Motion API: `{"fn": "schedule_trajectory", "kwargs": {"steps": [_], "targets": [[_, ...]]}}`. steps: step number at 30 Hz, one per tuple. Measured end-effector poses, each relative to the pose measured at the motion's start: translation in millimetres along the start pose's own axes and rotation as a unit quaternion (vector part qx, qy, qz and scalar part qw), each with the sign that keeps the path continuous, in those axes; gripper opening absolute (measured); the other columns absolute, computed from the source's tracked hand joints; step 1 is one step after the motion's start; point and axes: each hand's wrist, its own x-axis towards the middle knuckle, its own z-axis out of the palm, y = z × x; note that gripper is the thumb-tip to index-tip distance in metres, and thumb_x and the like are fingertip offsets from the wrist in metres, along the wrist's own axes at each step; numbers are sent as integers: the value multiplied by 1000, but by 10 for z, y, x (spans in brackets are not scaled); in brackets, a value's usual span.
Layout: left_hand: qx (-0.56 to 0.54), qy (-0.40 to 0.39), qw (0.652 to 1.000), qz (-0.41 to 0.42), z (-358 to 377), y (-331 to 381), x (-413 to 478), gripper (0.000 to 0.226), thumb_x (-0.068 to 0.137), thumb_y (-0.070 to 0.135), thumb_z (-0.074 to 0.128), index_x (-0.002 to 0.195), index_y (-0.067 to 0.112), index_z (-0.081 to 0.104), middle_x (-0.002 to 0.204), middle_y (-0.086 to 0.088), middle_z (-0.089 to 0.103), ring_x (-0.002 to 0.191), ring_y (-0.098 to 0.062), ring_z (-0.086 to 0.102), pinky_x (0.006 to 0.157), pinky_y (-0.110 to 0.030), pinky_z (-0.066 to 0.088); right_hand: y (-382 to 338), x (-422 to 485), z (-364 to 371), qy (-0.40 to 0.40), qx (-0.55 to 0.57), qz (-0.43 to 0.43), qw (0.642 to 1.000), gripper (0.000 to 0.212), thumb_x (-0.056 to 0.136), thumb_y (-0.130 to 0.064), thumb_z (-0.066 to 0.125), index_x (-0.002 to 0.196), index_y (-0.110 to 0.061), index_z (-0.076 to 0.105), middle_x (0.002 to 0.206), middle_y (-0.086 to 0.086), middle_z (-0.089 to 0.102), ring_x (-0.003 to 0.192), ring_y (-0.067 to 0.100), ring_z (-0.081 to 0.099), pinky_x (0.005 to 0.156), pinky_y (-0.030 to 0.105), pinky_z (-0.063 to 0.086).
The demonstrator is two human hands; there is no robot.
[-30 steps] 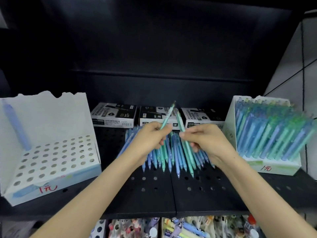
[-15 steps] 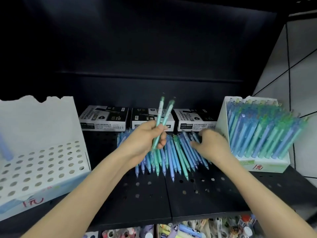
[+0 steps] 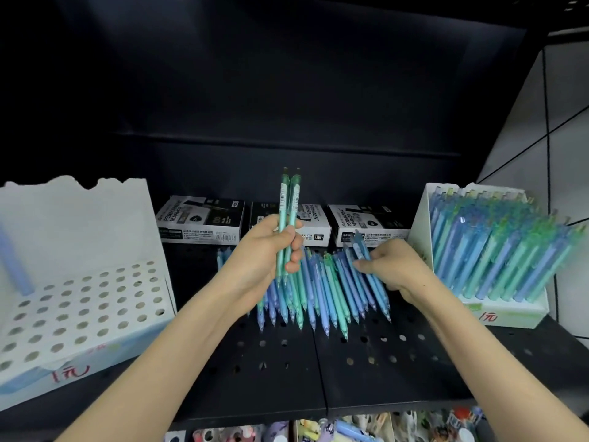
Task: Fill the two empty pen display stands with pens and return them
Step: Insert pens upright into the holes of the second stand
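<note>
Gripping two green pens [image 3: 288, 215] upright, the left hand [image 3: 264, 256] hangs above the middle of the black perforated shelf [image 3: 318, 378]. Its fingers are curled tight round the barrels and the thumb presses against them. The pens' tips point down.

The right hand [image 3: 392, 269] is just to the right of it, low over the pile of pens [image 3: 322, 298]. Its thumb and fingertips pinch one blue pen [image 3: 360, 247] at the pile's right end, with that pen's upper end raised toward the back. Whether its tip is clear of the pile cannot be told.

The pile lies fanned toward the back of the shelf, tips facing the front edge. It sits just in front of three marker boxes [image 3: 200, 221] lined along the back edge.

A white stand [image 3: 79, 224] sits at the shelf's left end with nearly all its holes bare and a single pale blue pen [image 3: 14, 263] at its far left. At the right end a second stand [image 3: 420, 224] is packed with leaning blue and green pens.
</note>
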Motion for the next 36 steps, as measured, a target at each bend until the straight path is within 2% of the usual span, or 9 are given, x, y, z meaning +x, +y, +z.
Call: {"fn": "schedule_trajectory", "kwargs": {"steps": [3, 6, 9, 12, 16, 20, 25, 30, 36], "targets": [[6, -1, 1000, -6, 1, 48, -59, 7, 98, 8, 42, 98, 6, 49, 62, 0, 42, 54, -10, 40, 43, -18, 32, -144, -122, -69, -1, 154, -57, 986, 20, 84, -17, 69, 83, 3, 65, 64, 11, 46, 55, 19, 39, 46, 24, 33], [35, 2, 999, -10, -20, 83, -184, 6, 97, 14, 46, 95, 9, 47, 63, 1, 43, 55, -8, 42, 43, -16, 32, -401, -311, -76, -98, 287, -94, 948, 21, 82, -17, 68, 86, 3, 67, 58, 6, 49, 47, 11, 40, 41, 18, 36], [159, 39, 986, 21, -56, 106, -373, 14, 97, 27, 45, 90, 17, 50, 66, 4, 47, 56, -4, 45, 48, -14, 37, -645, -451, 47, -168, 370, -116, 907, 23, 78, -18, 68, 88, 3, 67, 58, 3, 52, 47, 8, 44, 42, 16, 39], [203, 81, 973, 69, -113, 167, -576, 16, 93, 37, 49, 90, 23, 55, 66, 12, 52, 58, 0, 49, 57, -16, 43, -842, -546, 226, -202, 403, -137, 882, 32, 81, -16, 66, 97, 11, 63, 61, 5, 49, 48, 8, 44, 43, 17, 40], [233, 126, 958, 108, -297, 270, -792, 16, 86, 32, 62, 100, 25, 62, 75, 16, 64, 68, 6, 58, 62, -11, 43, -1078, -638, 480, -221, 412, -167, 868, 27, 85, -18, 63, 91, 8, 62, 57, 7, 48, 47, 13, 43, 46, 19, 43], [238, 195, 943, 124, -530, 339, -967, 5, 89, 22, 60, 93, 22, 63, 58, 24, 58, 54, 7, 51, 51, -6, 35, -1294, -732, 748, -213, 423, -173, 864, 28, 91, -25, 58, 89, 1, 67, 62, 10, 57, 49, 13, 51, 52, 21, 49], [339, 325, 864, 183, -937, 433, -1275, 18, 91, 29, 55, 80, 14, 56, 51, 11, 38, 47, -6, 35, 45, -14, 28, -1550, -814, 985, -157, 448, -219, 852, 23, 95, -25, 51, 92, -10, 69, 59, 5, 60, 52, 13, 60, 60, 21, 54], [450, 430, 750, 225, -1252, 456, -1550, 20, 93, 32, 50, 76, 22, 48, 63, 8, 43, 55, -11, 40, 50, -24, 28, -1819, -898, 1400, -154, 394, -307, 853, 13, 95, -18, 52, 95, -10, 61, 67, 6, 63, 56, 14, 64, 62, 28, 58], [533, 497, 658, 191, -1452, 444, -1513, 20, 96, 27, 48, 81, 13, 47, 78, 1, 47, 65, -18, 44, 52, -29, 26, -1989, -872, 1929, -156, 324, -351, 865, 16, 96, -19, 49, 89, -9, 58, 75, 9, 65, 66, 15, 67, 64, 25, 57]]}}
